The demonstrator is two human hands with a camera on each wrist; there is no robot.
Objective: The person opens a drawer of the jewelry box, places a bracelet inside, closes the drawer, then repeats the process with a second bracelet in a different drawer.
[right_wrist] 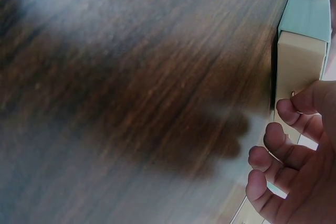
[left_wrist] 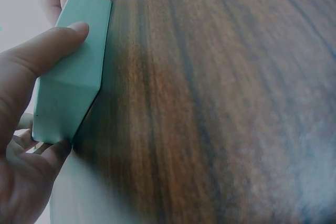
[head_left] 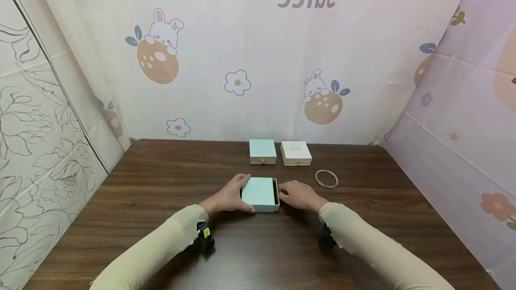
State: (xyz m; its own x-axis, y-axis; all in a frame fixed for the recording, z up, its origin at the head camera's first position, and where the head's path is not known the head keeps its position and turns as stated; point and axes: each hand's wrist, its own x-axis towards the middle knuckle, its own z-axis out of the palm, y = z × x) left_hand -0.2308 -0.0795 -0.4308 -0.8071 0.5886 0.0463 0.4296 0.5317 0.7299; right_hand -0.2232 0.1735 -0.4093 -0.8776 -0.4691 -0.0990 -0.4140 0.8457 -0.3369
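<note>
A mint-green drawer box lies on the table in the middle of the head view, its drawer pulled out a little on the right side. My left hand grips the sleeve of the box from the left, with the thumb along the near side, as the left wrist view shows. On the right my right hand pinches the small pull at the drawer's front between thumb and forefinger. Its other fingers are loosely bent. A dark gap shows inside the drawer, and its contents cannot be made out.
Behind stand a second mint-green box and a white box, side by side near the table's back edge. A pale pinkish ring lies to the right of my right hand. Printed curtains border the brown wooden table.
</note>
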